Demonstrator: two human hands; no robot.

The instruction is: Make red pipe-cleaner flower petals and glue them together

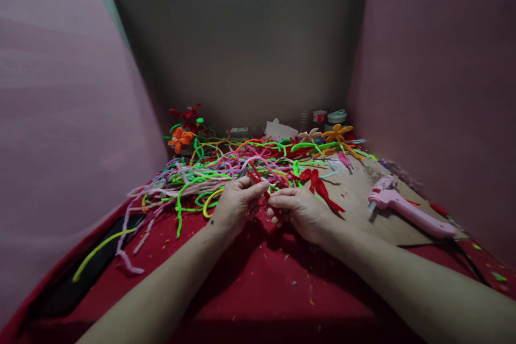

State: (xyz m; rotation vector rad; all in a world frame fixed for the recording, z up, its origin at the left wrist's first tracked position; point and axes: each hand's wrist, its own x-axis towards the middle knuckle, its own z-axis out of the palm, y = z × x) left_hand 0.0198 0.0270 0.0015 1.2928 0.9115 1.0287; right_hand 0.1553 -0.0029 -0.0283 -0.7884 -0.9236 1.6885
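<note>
Near the middle of the view, my left hand [236, 201] pinches a red pipe cleaner [253, 173] between thumb and fingers, with part of it standing up above the hand. Close on its right, my right hand [300, 207] is closed on the same red piece, fingertips almost meeting the left ones. Most of the piece is hidden by the fingers. Just behind the right hand lies a red pipe cleaner shape with loops [320, 191]. A large tangle of coloured pipe cleaners [226, 169] spreads right behind both hands.
A pink glue gun [411, 209] lies on a cardboard sheet [358, 204] at right, its cord trailing off. Orange [180, 140] and yellow-orange [337, 133] pipe cleaner flowers stand at the back. A flat black object [84, 274] lies left on the red cloth [258, 295]. Pink panels flank both sides.
</note>
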